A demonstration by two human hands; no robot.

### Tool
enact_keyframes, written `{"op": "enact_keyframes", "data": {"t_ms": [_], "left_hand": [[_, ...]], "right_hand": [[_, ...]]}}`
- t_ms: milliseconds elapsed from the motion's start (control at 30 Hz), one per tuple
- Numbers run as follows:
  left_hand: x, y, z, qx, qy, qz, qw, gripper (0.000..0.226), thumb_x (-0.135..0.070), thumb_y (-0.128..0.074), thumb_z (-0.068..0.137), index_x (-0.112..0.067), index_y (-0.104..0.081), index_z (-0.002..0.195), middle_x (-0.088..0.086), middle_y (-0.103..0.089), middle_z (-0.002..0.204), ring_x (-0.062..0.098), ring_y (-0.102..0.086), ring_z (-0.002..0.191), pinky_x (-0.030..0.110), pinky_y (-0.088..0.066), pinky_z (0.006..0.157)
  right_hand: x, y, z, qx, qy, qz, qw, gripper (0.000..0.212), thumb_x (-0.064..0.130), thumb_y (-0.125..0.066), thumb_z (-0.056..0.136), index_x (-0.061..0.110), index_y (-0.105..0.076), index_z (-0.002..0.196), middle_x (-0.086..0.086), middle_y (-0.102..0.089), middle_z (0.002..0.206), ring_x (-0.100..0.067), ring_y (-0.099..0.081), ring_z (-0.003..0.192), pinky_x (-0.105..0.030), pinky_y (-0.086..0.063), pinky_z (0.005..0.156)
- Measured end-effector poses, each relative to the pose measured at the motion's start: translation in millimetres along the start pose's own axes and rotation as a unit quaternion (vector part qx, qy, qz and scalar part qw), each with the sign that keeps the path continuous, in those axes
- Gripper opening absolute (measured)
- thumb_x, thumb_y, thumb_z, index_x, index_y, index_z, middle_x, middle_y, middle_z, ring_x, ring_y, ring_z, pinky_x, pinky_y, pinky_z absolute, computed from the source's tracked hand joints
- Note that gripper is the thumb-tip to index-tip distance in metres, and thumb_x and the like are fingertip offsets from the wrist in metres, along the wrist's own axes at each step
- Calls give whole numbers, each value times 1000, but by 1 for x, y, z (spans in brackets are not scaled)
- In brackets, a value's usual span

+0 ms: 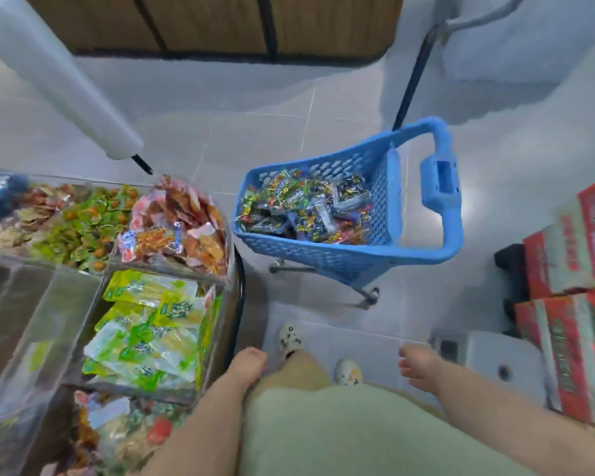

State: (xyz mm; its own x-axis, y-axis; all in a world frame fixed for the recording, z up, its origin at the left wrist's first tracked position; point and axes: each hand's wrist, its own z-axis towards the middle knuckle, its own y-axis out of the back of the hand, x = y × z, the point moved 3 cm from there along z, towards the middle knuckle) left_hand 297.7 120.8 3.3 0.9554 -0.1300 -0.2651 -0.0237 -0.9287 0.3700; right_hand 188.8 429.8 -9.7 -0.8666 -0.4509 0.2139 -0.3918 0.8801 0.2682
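- Ahead of both hands, well apart, the blue shopping trolley [323, 255] stands on the floor [220, 132].
- Beside the green packets [145, 338], the left hand [246, 367] hangs loosely curled, empty.
- Relaxed, the right hand [419, 367] holds nothing.

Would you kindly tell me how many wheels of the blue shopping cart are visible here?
2. One wheel pokes out below the blue cart on its side toward the snack bins; the other wheel is under its near end. More may be hidden beneath it.
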Motion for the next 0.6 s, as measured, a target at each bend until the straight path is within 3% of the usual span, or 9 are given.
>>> {"op": "enact_keyframes", "data": {"t_ms": [67,200,467,600], "left_hand": [[-17,6,11,12,3,-22,1000,21,-11,-50,96,-6,-55,77,2,-60,55,13,-52,45,21,-34,43],[-70,21,31,23,30,-67,997,15,-15,-43,97,-12,-52,86,9,-56,81,19,-50,61,25,-38,56],[-197,77,91,51,-43,25,997,25,-10,-39,98,-17,-41,74,3,-41,67,14,-37,53,23,-27,46],[-253,101,121,68,-48,5,997,18,-10,-41,97,-12,-47,80,3,-43,63,13,-37,49,19,-28,40]], "right_hand": [[15,3,3,4,-9,2,1000,16,7,-45,94,11,-45,78,-8,-45,67,-18,-40,55,-24,-26,55],[54,3,9,10,-13,14,1000,8,11,-45,93,12,-45,86,-7,-48,73,-17,-44,60,-24,-29,56],[171,-17,-5,-21,44,34,998,13,10,-43,93,13,-46,80,-4,-48,72,-14,-43,57,-23,-30,53],[220,-27,-8,-18,63,22,998,20,16,-47,95,20,-50,75,2,-54,77,-10,-49,63,-25,-40,59]]}}
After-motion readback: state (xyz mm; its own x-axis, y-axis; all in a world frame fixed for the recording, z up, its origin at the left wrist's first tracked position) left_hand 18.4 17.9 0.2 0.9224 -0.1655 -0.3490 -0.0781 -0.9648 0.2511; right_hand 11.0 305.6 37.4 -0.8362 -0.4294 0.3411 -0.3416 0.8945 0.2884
